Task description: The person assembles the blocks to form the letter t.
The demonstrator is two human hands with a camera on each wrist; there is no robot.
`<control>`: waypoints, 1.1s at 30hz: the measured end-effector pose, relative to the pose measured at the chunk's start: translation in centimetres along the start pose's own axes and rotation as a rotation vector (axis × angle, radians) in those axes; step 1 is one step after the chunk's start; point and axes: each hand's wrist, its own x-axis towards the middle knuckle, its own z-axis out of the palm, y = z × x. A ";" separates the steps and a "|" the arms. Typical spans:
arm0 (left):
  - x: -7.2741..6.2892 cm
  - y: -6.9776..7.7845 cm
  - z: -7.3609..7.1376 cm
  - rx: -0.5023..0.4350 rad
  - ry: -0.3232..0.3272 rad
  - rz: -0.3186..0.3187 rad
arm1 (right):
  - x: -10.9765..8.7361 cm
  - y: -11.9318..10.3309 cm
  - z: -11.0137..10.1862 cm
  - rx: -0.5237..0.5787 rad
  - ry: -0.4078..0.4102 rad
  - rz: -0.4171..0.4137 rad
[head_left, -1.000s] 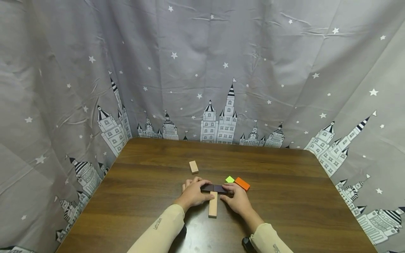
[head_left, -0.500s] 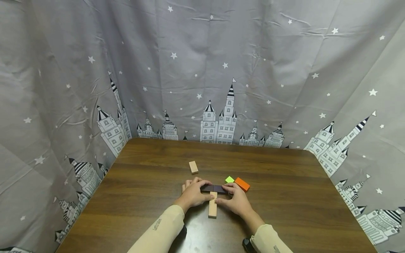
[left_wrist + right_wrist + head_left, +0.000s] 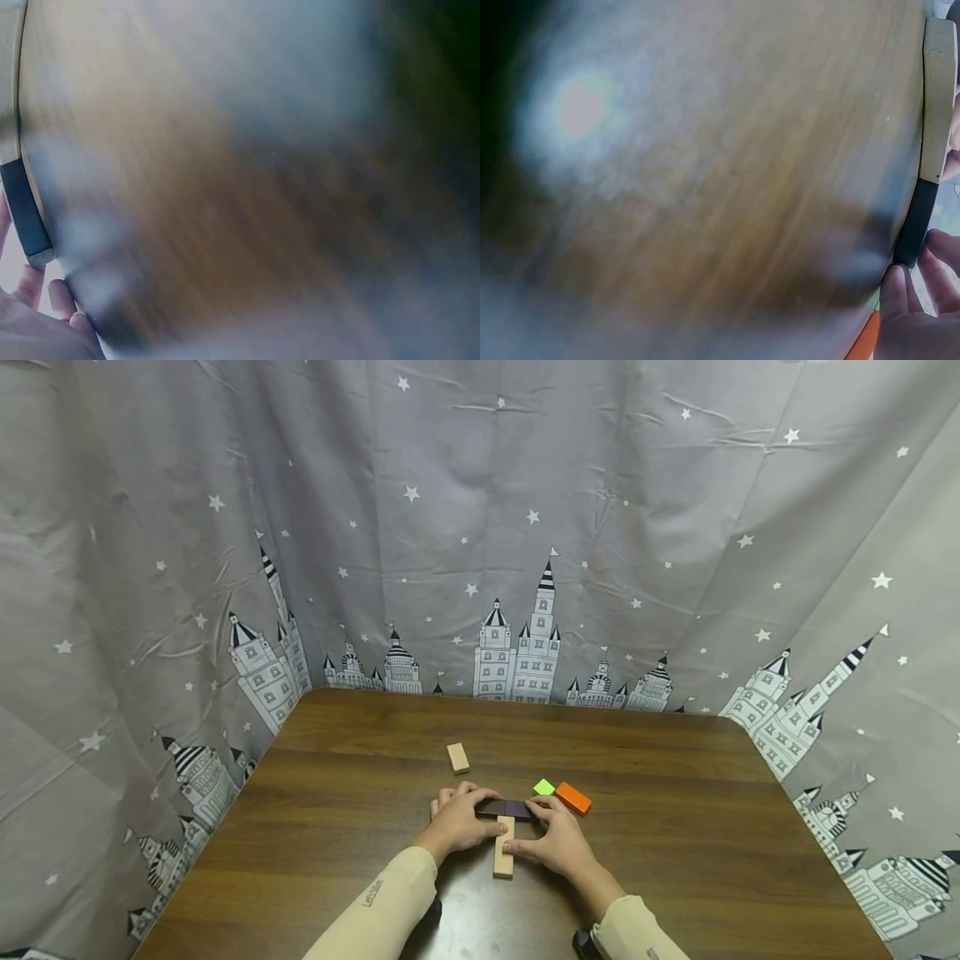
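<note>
Two dark wooden blocks (image 3: pixel 491 807) lie end to end in a row across the table. A light wooden block (image 3: pixel 503 865) meets the near side of the row at its middle, making a T. My left hand (image 3: pixel 459 823) grips the left dark block, its index finger along the far side and its thumb at the light block. On the other side, my right hand (image 3: pixel 562 839) holds the right dark block (image 3: pixel 517 810) with its fingers at the outer end, while its thumb rests against the light block. Part of each dark block is hidden by fingers.
Beyond the right hand lie an orange block (image 3: pixel 573 797) and a small lime-green block (image 3: pixel 543 787). Farther back on the left is another light wooden block (image 3: pixel 458 758). The brown table (image 3: pixel 360 752) backs onto a grey curtain (image 3: pixel 450 460).
The right thumb has moved left and toward the near end of the light block, from beside it to touching it. The left hand and the blocks look nearly still.
</note>
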 end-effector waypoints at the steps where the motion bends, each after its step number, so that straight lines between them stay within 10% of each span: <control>1: 0.0 0.0 0.0 -0.002 0.001 0.001 | 0.0 0.0 0.0 -0.002 0.001 0.000; 33: -0.2 0.1 -0.1 -0.024 0.016 0.046 | 0.0 -0.8 0.4 -0.036 -0.026 0.066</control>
